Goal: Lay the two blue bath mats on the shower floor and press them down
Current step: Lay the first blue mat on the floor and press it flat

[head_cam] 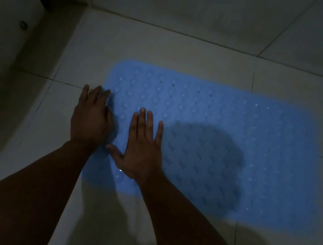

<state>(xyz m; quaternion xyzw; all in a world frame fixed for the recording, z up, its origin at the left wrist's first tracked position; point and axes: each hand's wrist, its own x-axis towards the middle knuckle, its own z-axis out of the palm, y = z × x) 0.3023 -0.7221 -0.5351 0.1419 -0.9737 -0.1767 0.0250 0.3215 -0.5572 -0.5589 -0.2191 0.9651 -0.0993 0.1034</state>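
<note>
One blue bath mat (229, 128) with a bumpy, dotted surface lies flat on the pale tiled shower floor (168, 45), its long side running left to right. My left hand (91, 118) rests palm down on the mat's left edge, its fingers close together and partly over the tile. My right hand (142, 146) lies flat on the mat just right of it, fingers spread. Both hands hold nothing. No second mat is in view.
A tiled wall (195, 3) rises along the far side of the floor. On the left a pale curved wall or tub side (3, 40) with a small round fitting (23, 25) borders the floor. The light is dim, and my shadow falls across the mat.
</note>
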